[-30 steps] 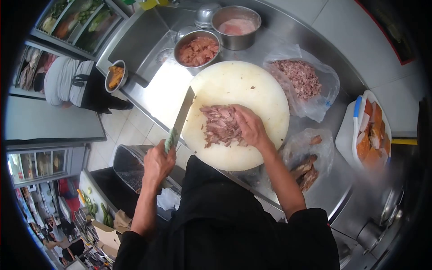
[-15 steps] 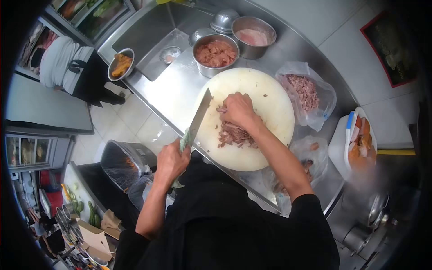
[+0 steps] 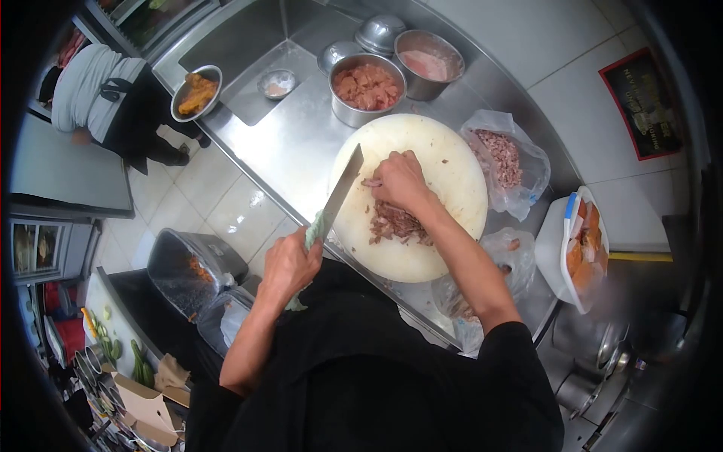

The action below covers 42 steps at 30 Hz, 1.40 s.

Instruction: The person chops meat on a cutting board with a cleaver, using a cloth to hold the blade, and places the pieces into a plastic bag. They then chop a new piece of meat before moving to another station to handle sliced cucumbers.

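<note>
My left hand (image 3: 290, 264) is closed around the handle of a large knife (image 3: 344, 183), where a pale green cloth (image 3: 315, 228) is wrapped. The blade slants up over the left side of a round white cutting board (image 3: 444, 260), apart from my other hand. On the board, the curled fingers of my right hand (image 3: 401, 181) press down on a piece of meat (image 3: 371, 182), whose end sticks out to the left. Below that hand lies a heap of chopped brown meat (image 3: 399, 224), partly hidden by my right forearm.
Behind the board stand a metal pot of raw meat (image 3: 369, 84) and a pot of pinkish liquid (image 3: 428, 64). A bag of chopped meat (image 3: 503, 157) and a white tub (image 3: 557, 256) lie to the right. A bowl of orange food (image 3: 197, 94) sits by the sink (image 3: 256, 56).
The whole view has shifted slightly. Both hands keep nearly the same places over the board, with the knife held at much the same slant. The person at far left has moved a little.
</note>
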Available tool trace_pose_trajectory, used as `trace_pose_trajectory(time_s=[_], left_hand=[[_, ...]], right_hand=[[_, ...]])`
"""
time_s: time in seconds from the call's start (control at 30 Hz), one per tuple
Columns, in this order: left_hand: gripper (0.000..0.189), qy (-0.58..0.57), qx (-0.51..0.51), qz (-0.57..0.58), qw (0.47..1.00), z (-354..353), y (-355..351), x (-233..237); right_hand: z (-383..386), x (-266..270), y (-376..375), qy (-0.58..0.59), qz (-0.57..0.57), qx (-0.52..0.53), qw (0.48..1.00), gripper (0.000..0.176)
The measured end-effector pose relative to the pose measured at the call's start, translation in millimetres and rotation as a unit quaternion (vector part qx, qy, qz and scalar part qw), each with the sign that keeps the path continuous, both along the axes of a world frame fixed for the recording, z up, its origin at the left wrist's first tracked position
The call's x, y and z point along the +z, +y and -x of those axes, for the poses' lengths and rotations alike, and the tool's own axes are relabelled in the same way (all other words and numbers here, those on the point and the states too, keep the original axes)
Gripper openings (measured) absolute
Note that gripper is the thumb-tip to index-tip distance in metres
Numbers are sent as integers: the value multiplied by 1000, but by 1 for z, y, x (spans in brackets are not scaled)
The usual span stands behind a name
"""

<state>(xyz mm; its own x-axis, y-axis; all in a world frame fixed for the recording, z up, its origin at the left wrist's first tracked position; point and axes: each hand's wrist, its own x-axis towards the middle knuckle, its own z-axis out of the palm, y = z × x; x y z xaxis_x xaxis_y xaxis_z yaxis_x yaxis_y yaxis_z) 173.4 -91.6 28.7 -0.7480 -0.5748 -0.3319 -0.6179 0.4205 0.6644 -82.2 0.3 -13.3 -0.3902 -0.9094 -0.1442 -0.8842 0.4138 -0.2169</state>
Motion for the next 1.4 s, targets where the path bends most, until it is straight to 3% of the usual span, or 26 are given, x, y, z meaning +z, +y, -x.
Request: trace_pose_trajectory(time_s=[0.1,0.17,0.2,0.3,0.43,0.47,0.53,0.57,0.63,0.73,0.8,0.9,0.97,1.1,1.17,1.2,1.27,1.3,1.37,1.4], left_hand=[[27,-3,15,-13,1000,-1,0,-5],[27,24,31,0,999,-3,2,-11],[27,21,28,1,999,-4,2,-13],[28,19,14,17,1000,-3,2,-13],[28,-11,23,-10,1000,4,3,0],[26,-26,28,-18,999,7,4,6],[26,-33,33,-22,999,10,6,13],[26,-37,42,-29,998,12,6,14],[27,-42,30,-5,999,13,7,13],[28,-39,10,19,999,16,8,11],[28,-34,2,20,999,18,9,13],[29,-38,47,-47,997,19,10,18],[29,-20,40,17,999,19,7,16],[27,-72,6,119,990,26,8,12],[24,-47,-38,183,981,24,12,-2],[24,-48,-38,182,981,24,16,-3],[22,-55,-89,192,976,27,27,-4],[21,-48,-113,191,974,29,33,-3],[22,-37,-126,182,975,33,33,-3],[22,-25,-141,172,975,35,33,-3]], right_hand=[[0,0,-4,-24,60,6,998,17],[3,10,-11,-150,82,-80,982,21],[7,8,-12,-153,83,-83,981,21],[30,9,-10,-339,232,-142,901,22],[56,37,9,-407,283,-177,850,22],[63,43,19,-409,286,-182,847,22],[76,51,42,-259,235,-181,919,27],[82,50,53,-261,237,-183,918,27],[93,47,71,-112,33,-191,975,36],[90,23,90,-163,-34,-156,974,40],[82,23,94,-164,12,-125,978,37],[74,21,92,-170,-23,-170,970,35],[68,5,93,-169,206,-163,950,35],[59,-13,95,-244,266,-188,913,36],[46,-20,103,-269,291,-171,902,62],[37,-15,107,-271,291,-171,902,62],[13,1,112,-152,268,-82,948,100],[-3,2,113,-153,268,-81,948,100],[-37,5,112,8,251,-94,963,128],[-49,0,111,8,251,-94,963,128]])
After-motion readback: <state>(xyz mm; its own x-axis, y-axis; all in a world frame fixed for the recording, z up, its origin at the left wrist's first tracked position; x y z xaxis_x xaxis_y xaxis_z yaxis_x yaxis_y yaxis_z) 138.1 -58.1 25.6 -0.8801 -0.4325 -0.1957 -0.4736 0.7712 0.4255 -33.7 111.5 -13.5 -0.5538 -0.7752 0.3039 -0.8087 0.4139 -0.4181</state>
